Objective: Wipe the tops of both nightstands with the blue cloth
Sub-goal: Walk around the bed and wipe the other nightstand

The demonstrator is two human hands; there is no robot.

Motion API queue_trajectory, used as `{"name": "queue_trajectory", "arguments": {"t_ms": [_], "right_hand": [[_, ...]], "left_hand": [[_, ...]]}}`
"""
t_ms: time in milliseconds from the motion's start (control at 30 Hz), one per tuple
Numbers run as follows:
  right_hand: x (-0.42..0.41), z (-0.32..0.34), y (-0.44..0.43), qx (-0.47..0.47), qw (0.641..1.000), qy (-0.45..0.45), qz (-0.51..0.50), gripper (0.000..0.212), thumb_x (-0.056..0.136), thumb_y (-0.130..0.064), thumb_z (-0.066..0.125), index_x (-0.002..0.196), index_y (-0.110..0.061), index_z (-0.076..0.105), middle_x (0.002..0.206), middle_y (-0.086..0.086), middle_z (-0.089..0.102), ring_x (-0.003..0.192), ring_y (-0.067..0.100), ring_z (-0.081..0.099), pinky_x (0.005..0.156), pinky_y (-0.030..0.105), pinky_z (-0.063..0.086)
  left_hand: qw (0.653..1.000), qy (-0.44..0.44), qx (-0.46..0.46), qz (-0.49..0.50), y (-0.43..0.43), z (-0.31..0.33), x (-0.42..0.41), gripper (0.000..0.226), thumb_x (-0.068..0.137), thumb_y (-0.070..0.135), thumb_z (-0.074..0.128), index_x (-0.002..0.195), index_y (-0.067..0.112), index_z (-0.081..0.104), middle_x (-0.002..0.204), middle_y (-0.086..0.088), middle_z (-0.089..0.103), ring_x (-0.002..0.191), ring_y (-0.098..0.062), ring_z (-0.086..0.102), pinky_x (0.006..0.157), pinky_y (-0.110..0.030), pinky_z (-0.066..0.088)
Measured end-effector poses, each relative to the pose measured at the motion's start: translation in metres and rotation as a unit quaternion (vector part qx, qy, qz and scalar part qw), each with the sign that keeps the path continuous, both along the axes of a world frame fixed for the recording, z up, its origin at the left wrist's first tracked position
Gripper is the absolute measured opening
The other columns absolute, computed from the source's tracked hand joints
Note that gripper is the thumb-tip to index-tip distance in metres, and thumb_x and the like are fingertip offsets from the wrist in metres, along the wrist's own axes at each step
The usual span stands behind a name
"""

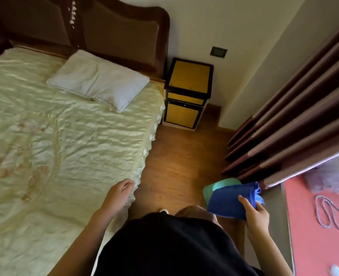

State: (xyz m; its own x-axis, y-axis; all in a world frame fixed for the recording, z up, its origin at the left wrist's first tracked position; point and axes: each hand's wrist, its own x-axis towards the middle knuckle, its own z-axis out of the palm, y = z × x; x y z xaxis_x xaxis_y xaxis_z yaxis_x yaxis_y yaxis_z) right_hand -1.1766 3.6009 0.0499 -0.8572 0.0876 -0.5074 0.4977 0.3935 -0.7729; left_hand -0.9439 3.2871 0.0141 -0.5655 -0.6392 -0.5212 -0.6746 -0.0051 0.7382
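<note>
Dark fabric of a shirt (164, 250) fills the bottom of my view, closest to the lens. Just past it, the right hand (257, 215) has its grip closed around the blue cloth (227, 201), thumb pressed on top and the loose folds bunched toward the curtain side. A pale green object (210, 191) peeks out from behind the cloth; I cannot tell what it is. To the right sits a red surface (314, 232) with a looped cord (324, 214) lying on it.

On the other side, the left hand (120, 193) hangs over the corner of the bed (55, 146), fingers loosely curled, its grip holding nothing.

Beyond the hands a strip of wooden floor (180, 152) runs forward between the bed and the striped curtain (296, 108). At its far end stands 1 nightstand (188, 76), yellow panels framed in black, tucked just beside the headboard (104, 26) and near a white pillow (98, 80). Its top looks bare. The 2nd nightstand is not in view.

My read: this is the approach, cloth in hand, no wiping begun. The next move calls for walking down that floor strip to the nightstand, then pressing the cloth flat on its top and sweeping across the whole panel, edges included.
</note>
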Motion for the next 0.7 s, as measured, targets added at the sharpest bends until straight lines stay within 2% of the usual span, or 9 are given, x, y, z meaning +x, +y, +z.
{"name": "queue_trajectory", "arguments": {"t_ms": [67, 133, 233, 333, 433, 500, 600, 700], "right_hand": [[-0.026, 0.003, -0.012, 0.003, 1.000, 0.002, -0.017, 0.012, 0.083, -0.018, 0.072, 0.078, -0.013, 0.062, 0.086, 0.012, 0.065, 0.075, 0.025, 0.060, 0.065, 0.032, 0.047], [-0.054, 0.003, -0.025, 0.003, 0.999, 0.005, -0.032, 0.011, 0.082, -0.017, 0.072, 0.081, -0.011, 0.063, 0.086, 0.012, 0.065, 0.074, 0.024, 0.060, 0.068, 0.032, 0.047], [-0.099, -0.005, -0.049, 0.002, 0.999, 0.001, -0.043, 0.012, 0.083, -0.014, 0.071, 0.086, -0.005, 0.064, 0.081, 0.012, 0.063, 0.066, 0.019, 0.057, 0.060, 0.029, 0.045], [-0.150, -0.019, -0.080, 0.003, 0.999, -0.010, -0.045, 0.011, 0.082, -0.013, 0.072, 0.082, -0.005, 0.065, 0.082, 0.014, 0.063, 0.064, 0.020, 0.056, 0.060, 0.030, 0.044], [-0.206, -0.034, -0.121, -0.009, 0.999, -0.022, -0.045, 0.013, 0.081, -0.013, 0.072, 0.090, -0.005, 0.066, 0.087, 0.016, 0.066, 0.071, 0.025, 0.060, 0.064, 0.032, 0.047], [-0.244, -0.039, -0.155, -0.008, 0.999, -0.030, -0.035, 0.017, 0.081, -0.015, 0.073, 0.094, -0.008, 0.066, 0.092, 0.015, 0.067, 0.080, 0.028, 0.062, 0.073, 0.035, 0.048], [-0.297, -0.041, -0.208, -0.006, 0.999, -0.032, 0.000, 0.023, 0.080, -0.016, 0.075, 0.100, -0.006, 0.068, 0.097, 0.015, 0.067, 0.088, 0.029, 0.062, 0.083, 0.039, 0.050], [-0.343, -0.035, -0.263, -0.002, 0.998, -0.031, 0.049, 0.027, 0.081, -0.017, 0.074, 0.103, -0.004, 0.068, 0.096, 0.013, 0.068, 0.086, 0.030, 0.062, 0.079, 0.038, 0.049]], "left_hand": [[1.000, 0.016, 0.006, -0.004, -0.020, 0.006, -0.037, 0.020, 0.095, 0.030, 0.050, 0.094, 0.022, 0.068, 0.095, 0.009, 0.070, 0.093, -0.006, 0.063, 0.084, -0.026, 0.046], [1.000, 0.021, 0.006, -0.018, -0.039, 0.009, -0.070, 0.021, 0.095, 0.031, 0.050, 0.095, 0.021, 0.068, 0.095, 0.008, 0.070, 0.093, -0.006, 0.063, 0.085, -0.028, 0.046], [0.999, 0.019, -0.002, -0.027, -0.065, 0.005, -0.114, 0.020, 0.095, 0.030, 0.052, 0.095, 0.020, 0.069, 0.094, 0.007, 0.071, 0.092, -0.007, 0.065, 0.086, -0.029, 0.047], [1.000, 0.013, -0.003, -0.018, -0.093, -0.006, -0.155, 0.019, 0.093, 0.028, 0.054, 0.089, 0.017, 0.069, 0.089, 0.003, 0.072, 0.088, -0.010, 0.066, 0.084, -0.031, 0.047], [1.000, -0.024, 0.004, 0.008, -0.127, -0.023, -0.188, 0.021, 0.092, 0.028, 0.054, 0.085, 0.013, 0.067, 0.084, -0.002, 0.071, 0.085, -0.020, 0.065, 0.082, -0.039, 0.048], [0.998, -0.054, 0.016, 0.026, -0.153, -0.031, -0.208, 0.023, 0.091, 0.030, 0.052, 0.083, 0.013, 0.066, 0.083, -0.006, 0.069, 0.086, -0.028, 0.065, 0.083, -0.046, 0.048], [0.996, -0.076, 0.018, 0.047, -0.187, -0.032, -0.239, 0.022, 0.089, 0.034, 0.051, 0.083, 0.021, 0.067, 0.086, -0.002, 0.071, 0.086, -0.022, 0.066, 0.086, -0.046, 0.049], [0.995, -0.084, 0.021, 0.047, -0.221, -0.025, -0.279, 0.021, 0.089, 0.034, 0.051, 0.084, 0.021, 0.067, 0.087, -0.004, 0.072, 0.088, -0.022, 0.066, 0.086, -0.044, 0.047]]}}
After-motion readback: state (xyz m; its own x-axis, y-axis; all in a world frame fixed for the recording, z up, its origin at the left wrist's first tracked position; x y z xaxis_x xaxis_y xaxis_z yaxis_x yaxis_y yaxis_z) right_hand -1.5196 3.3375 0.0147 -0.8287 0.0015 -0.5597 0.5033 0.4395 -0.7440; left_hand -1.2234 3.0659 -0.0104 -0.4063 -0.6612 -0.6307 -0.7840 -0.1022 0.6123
